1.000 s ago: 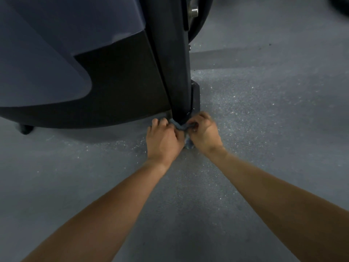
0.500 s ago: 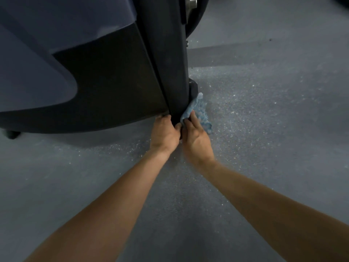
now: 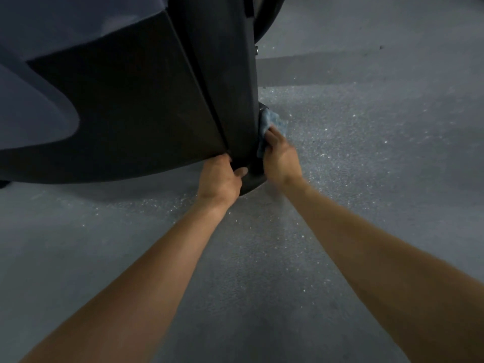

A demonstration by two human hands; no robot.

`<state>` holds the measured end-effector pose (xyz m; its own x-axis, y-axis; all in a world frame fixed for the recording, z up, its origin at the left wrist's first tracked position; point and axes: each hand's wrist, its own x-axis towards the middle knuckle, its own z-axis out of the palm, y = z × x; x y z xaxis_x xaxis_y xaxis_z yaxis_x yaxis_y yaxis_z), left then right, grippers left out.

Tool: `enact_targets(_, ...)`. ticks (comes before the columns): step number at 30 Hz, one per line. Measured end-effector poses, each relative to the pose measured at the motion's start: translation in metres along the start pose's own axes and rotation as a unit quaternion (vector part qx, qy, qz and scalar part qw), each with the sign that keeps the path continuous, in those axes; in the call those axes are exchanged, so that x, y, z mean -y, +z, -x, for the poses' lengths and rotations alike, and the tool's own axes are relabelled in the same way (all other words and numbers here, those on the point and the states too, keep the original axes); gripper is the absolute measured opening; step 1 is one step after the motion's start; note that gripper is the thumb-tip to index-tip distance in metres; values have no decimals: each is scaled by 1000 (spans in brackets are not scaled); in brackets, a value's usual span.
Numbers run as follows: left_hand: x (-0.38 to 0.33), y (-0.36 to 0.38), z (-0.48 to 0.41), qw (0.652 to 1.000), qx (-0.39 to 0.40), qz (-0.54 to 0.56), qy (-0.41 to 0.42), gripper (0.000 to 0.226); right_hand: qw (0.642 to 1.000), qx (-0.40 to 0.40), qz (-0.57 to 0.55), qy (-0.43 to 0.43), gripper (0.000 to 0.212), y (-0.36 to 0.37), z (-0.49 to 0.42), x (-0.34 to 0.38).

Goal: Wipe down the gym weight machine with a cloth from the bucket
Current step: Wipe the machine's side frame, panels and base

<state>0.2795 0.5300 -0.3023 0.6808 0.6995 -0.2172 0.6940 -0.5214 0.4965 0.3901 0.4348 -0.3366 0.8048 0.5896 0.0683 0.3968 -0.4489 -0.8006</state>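
Note:
The weight machine's dark housing [image 3: 136, 106] fills the upper left, with a black upright post [image 3: 225, 82] running down to the floor. My right hand [image 3: 281, 159] presses a blue cloth [image 3: 269, 121] against the right side of the post near its base. My left hand [image 3: 221, 176] grips the bottom edge of the housing where it meets the post, thumb on the front. The bucket is out of view.
Grey speckled floor [image 3: 353, 158] spreads to the right and below. A black foot [image 3: 4, 183] of the machine shows at the far left edge. A dark curved part [image 3: 267, 19] rises behind the post at the top.
My right hand has carried the cloth from the post's bottom front up its right side. My left hand let go of the cloth and now holds the housing's lower edge.

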Motion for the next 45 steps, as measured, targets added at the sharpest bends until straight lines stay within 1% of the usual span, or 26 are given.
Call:
enact_targets(2, -3, 0, 2, 1000, -2, -6, 1, 32, 998, 47, 17, 28, 44, -6, -22, -2)
enact_targets(4, -6, -2, 3, 1000, -3, -1, 0, 33, 997, 60, 17, 37, 42, -9, -22, -2)
enact_targets(6, -8, -4, 4, 1000, 0, 3, -4, 33, 999, 40, 14, 33, 31, -11, 3, 2)
enact_targets(8, -11, -6, 6, 1000, 7, -14, -9, 30, 1000, -3, 10, 3, 21, -8, 35, 4)
enact_targets(10, -12, -7, 6, 999, 9, -34, -11, 29, 999, -13, 18, -30, 19, -3, 59, 5)
enact_targets(12, -12, -10, 7, 999, 11, -43, -10, 29, 999, -7, 29, -39, 23, 0, 61, 5)
enact_targets(15, -11, -10, 7, 998, 22, -52, 1, 30, 999, 16, 34, -12, 41, -5, 43, 11)
enact_targets(18, -9, -9, 5, 999, 28, -46, 4, 30, 997, 36, 51, 34, 42, -10, 6, 11)
enact_targets(19, -9, -9, 5, 998, 32, -46, 4, 32, 997, 41, 51, 43, 46, -12, -11, 12)
enact_targets(21, -10, -8, 6, 998, 40, -51, 3, 34, 994, 67, 77, 38, 49, -10, -45, 11)
enact_targets(23, -13, -8, 9, 998, 40, -47, 3, 33, 990, 86, 112, 11, 50, -6, -75, 6)
enact_targets(26, -12, -8, 9, 998, 38, -45, 4, 31, 990, 105, 96, 6, 43, -9, -88, 5)
enact_targets(28, -12, -6, 8, 998, 35, -49, 7, 33, 993, 91, 70, 40, 44, -17, -71, 7)
enact_targets(29, -13, -5, 8, 998, 33, -50, 6, 34, 994, 71, 55, 65, 44, -19, -55, 6)
enact_targets(30, -14, -4, 9, 998, 32, -48, 5, 33, 996, 48, 37, 72, 43, -19, -36, 5)
enact_targets(31, -14, -4, 10, 998, 32, -47, 5, 33, 997, 24, 29, 63, 43, -18, -14, 6)
enact_targets(33, -17, -5, 13, 998, 38, -52, 9, 33, 998, 10, 49, 44, 44, -12, 23, 6)
enact_targets(35, -18, -6, 15, 998, 37, -54, 16, 34, 997, 31, 55, 43, 44, -13, 25, 7)
enact_targets(37, -18, -6, 14, 998, 29, -55, 17, 33, 997, 43, 35, 53, 45, -18, -7, 6)
enact_targets(38, -18, -7, 14, 998, 29, -60, 15, 35, 997, 55, 42, 45, 46, -18, -29, 4)
enact_targets(41, -19, -9, 12, 996, 46, -74, 18, 38, 987, 128, 98, 30, 49, -13, -83, -8)
enact_targets(43, -19, -10, 12, 996, 53, -73, 17, 38, 982, 149, 111, 29, 51, -19, -82, 3)
enact_targets(45, -20, -11, 11, 996, 55, -73, 18, 37, 984, 137, 90, 76, 57, -29, -61, 15)
